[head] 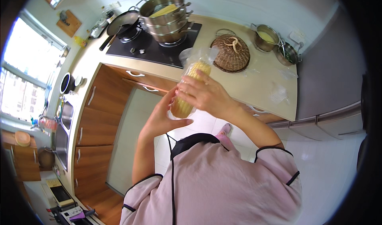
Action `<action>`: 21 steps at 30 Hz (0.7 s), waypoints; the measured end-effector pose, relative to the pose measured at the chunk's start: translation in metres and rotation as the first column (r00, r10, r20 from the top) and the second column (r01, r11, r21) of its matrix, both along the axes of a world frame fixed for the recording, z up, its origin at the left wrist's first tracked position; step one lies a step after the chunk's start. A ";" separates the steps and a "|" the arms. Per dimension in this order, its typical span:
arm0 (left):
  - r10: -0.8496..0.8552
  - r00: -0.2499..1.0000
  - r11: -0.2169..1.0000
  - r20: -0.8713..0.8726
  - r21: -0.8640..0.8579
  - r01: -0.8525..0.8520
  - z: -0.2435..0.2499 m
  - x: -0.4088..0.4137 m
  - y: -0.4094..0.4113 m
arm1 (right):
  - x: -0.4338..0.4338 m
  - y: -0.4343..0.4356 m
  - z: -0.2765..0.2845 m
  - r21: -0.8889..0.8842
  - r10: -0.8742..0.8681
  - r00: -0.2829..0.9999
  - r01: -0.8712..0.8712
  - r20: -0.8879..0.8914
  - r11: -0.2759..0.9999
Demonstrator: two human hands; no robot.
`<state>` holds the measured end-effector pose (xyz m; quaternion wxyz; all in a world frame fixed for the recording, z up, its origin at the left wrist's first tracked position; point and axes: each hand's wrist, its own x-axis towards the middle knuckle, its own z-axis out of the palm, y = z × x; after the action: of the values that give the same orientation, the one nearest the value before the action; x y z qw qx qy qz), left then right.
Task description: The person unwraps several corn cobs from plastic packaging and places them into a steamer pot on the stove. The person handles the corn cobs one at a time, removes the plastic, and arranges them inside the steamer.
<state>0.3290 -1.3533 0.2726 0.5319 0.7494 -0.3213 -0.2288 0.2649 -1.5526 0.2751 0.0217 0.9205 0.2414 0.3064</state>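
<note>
An ear of yellow corn in a clear plastic bag (182, 106) is tilted in front of me, above the counter's front edge. My right hand (206, 95) lies over its upper side with the fingers curled across it. My left hand (162, 114) supports it from the left, thumb apart below its lower end and fingers partly hidden behind the bag. The bag's loose end sticks out past the corn's top. A woven basket-like cover (231, 54) stands on the counter just beyond.
On the black gas hob (155, 53) stand stacked steel steamer pots (165, 20) with something yellow in the top, and a wok (124, 23). Two steel pots (265, 37) are at the back right. Crumpled clear plastic (279, 94) lies at the counter's right. A sink (62, 141) is at left.
</note>
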 end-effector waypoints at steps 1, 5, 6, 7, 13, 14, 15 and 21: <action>0.065 0.998 0.996 0.027 0.053 -0.066 -0.003 -0.003 0.007 | 0.001 0.018 0.000 -0.046 0.037 0.999 -0.035 0.037 0.998; 0.259 0.964 0.957 0.060 -0.151 -0.247 -0.022 -0.016 0.042 | -0.002 0.072 0.002 -0.041 0.162 0.960 -0.157 0.226 0.987; 0.288 0.958 0.935 -0.019 -0.210 -0.285 -0.025 -0.018 0.053 | -0.003 0.080 0.004 -0.026 0.177 0.944 -0.177 0.277 0.984; 0.323 0.941 0.914 -0.104 -0.224 -0.339 -0.019 -0.025 0.065 | -0.005 0.086 0.008 0.167 0.214 0.948 -0.256 0.233 0.952; 0.560 0.828 0.800 -0.004 -0.257 -0.542 -0.027 -0.050 0.111 | 0.007 0.108 0.043 0.873 0.287 0.958 -0.137 -0.004 0.468; 0.571 0.820 0.796 0.025 -0.262 -0.546 -0.025 -0.055 0.114 | 0.008 0.115 0.050 0.946 0.440 0.895 -0.080 -0.071 0.315; 0.581 0.812 0.792 0.053 -0.267 -0.549 -0.022 -0.060 0.117 | 0.009 0.125 0.057 0.986 0.587 0.802 0.010 -0.107 0.166; 0.543 0.838 0.813 0.046 -0.281 -0.511 -0.026 -0.077 0.134 | 0.025 0.150 0.086 0.971 0.793 0.561 0.173 -0.236 0.166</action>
<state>0.2518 -1.2192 0.2469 0.6458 0.7462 -0.1602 0.0185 0.2902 -1.4027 0.3612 -0.7088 0.6757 0.2013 -0.0219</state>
